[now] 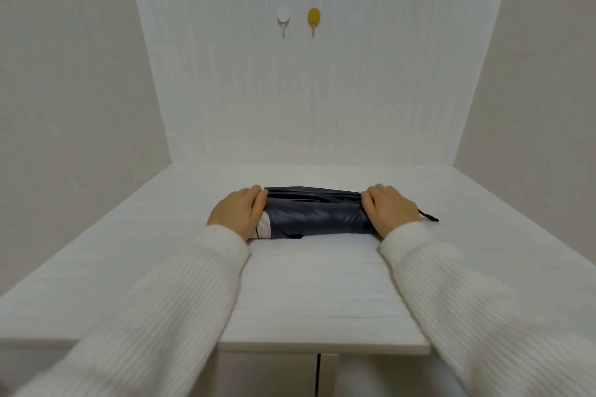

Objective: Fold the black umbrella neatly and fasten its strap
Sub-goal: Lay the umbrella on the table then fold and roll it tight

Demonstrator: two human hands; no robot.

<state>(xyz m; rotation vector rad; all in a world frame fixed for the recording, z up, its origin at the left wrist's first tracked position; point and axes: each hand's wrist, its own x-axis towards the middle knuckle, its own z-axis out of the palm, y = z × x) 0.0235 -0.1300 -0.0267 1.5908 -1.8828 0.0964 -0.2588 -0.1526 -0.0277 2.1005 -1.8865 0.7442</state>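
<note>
Umbrella (pixel 317 216) lies flat on white table (pixel 309 293), lengthwise left-right, collapsed, fabric bundled but loose-looking. Left hand (pixel 237 214) covers umbrella's left end, fingers curled over the top, gripping it; a white patch (pixel 263 226) shows at that end just beside the palm. Right hand (pixel 388 209) covers umbrella's right end, fingers curled over the fabric, gripping too. A black cord (pixel 428 216) sticks out past the right hand, lying on table. Strap itself not identifiable; cannot tell if fastened. Both arms in white ribbed sleeves (pixel 180 300) reaching in from near edge of table. On the wall behind the umbrella, well above it: white hook (pixel 283 15) and yellow hook (pixel 313 17), side by side, yellow to the right.
</note>
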